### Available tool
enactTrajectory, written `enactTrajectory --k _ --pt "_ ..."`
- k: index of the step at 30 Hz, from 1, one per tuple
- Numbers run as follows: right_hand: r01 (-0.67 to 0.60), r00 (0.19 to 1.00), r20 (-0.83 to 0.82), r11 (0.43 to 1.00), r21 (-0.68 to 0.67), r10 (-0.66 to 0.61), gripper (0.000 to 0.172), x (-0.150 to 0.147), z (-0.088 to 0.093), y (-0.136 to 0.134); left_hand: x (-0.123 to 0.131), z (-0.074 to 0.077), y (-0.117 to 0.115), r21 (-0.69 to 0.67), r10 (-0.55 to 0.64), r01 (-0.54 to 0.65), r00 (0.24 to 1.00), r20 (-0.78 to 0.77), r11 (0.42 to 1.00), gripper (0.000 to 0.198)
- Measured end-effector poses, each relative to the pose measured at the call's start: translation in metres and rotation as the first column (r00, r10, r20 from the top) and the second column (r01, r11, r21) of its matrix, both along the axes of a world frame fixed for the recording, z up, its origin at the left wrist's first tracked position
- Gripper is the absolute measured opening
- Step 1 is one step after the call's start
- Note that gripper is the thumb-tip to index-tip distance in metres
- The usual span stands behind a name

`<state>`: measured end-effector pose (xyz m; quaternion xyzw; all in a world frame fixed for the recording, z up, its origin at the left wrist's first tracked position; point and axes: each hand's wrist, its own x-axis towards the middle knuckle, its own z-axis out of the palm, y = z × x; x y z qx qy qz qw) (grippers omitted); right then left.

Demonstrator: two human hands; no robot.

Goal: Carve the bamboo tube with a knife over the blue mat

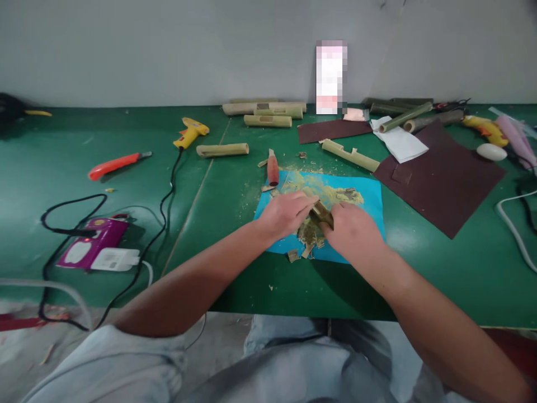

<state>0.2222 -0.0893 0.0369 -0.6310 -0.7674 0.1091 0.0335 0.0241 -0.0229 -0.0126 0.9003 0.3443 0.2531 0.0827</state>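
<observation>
Green surface: runs back to a grey wall.
Blue sheet: lies on the surface in front of the person, strewn with yellowish dust and shavings.
Bamboo piece: tilted above the sheet, between the two hands.
Right hand: closed around the piece's lower right end.
Left hand: fingers bunched at its upper left end; cannot tell whether they grip it.
Red-handled tool: at the sheet's upper left corner, blade pointing away from the person.
Notched bamboo length: beyond the sheet, its right end by a dark brown sheet.
Left side: yellow glue gun, red cutter, purple power strip with a white adapter.
Far right: white egg-shaped object near the brown sheet's edge.
</observation>
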Motion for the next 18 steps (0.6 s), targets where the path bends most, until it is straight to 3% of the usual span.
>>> enactTrajectory --k 3,18 --pt "-0.008 1.0 0.008 1.0 0.022 0.008 0.016 -0.0017 -0.0008 -0.0004 -0.0021 -0.0008 0.0019 0.028 0.043 -0.043 0.999 -0.002 0.999 0.036" --pt "-0.021 1.0 0.022 1.0 0.006 0.021 0.02 -0.0052 -0.0022 -0.0012 -0.0035 0.0007 -0.0018 0.027 0.013 -0.012 0.999 -0.045 1.0 0.038"
